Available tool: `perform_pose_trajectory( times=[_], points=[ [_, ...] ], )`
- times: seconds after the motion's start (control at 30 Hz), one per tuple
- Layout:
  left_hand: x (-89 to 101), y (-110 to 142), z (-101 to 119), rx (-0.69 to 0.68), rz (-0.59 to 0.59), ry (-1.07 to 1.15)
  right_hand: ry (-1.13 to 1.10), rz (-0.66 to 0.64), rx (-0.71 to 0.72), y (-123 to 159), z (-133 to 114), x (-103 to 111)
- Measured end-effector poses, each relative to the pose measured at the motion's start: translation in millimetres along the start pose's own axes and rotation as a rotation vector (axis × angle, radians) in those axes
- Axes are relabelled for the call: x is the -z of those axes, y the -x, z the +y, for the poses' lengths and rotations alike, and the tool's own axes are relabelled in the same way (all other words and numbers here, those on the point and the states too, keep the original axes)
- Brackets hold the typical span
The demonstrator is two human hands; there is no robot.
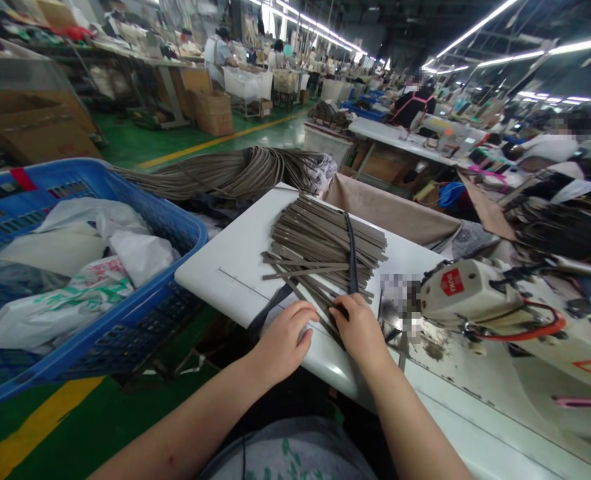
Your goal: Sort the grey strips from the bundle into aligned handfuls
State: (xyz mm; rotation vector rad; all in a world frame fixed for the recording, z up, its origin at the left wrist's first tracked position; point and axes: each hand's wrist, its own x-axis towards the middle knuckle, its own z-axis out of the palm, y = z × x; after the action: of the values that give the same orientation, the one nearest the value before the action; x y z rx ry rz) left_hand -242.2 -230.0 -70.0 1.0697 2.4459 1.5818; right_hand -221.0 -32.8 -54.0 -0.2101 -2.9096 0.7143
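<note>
A loose pile of narrow grey-brown strips [320, 233] lies on the white sewing table [220, 267]. A few strips angle out of the pile toward me. Across its right side runs a long, slightly curved dark strap-like piece [351, 257], its near end meeting my right hand [359, 328]. The fingers of that hand are closed at the near end of the angled strips, apparently pinching one; the fingertips are partly hidden. To the left, my left hand [284, 339] hovers by the table's near edge, fingers loosely bent, thumb apart, with nothing visible in it.
At right stands a white sewing machine [495, 293]. A blue plastic basket [175, 267] with white bags is on the left. Behind the table lies a large bundle of long grey-brown strips [235, 170]. Cardboard boxes [212, 112] and people at other tables are farther back.
</note>
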Motion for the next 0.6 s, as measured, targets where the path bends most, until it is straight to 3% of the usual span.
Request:
perform_pose_trajectory(
  times=[0.2, 0.6],
  points=[
    [-6.1, 6, -7, 0.212, 0.112, 0.327, 0.108, -0.085, -0.037, 3, -8, 14],
    [-5.3, 12, -9, 0.306, 0.101, 0.355, 0.309, -0.221, -0.157, 13, -23, 16]
  ],
)
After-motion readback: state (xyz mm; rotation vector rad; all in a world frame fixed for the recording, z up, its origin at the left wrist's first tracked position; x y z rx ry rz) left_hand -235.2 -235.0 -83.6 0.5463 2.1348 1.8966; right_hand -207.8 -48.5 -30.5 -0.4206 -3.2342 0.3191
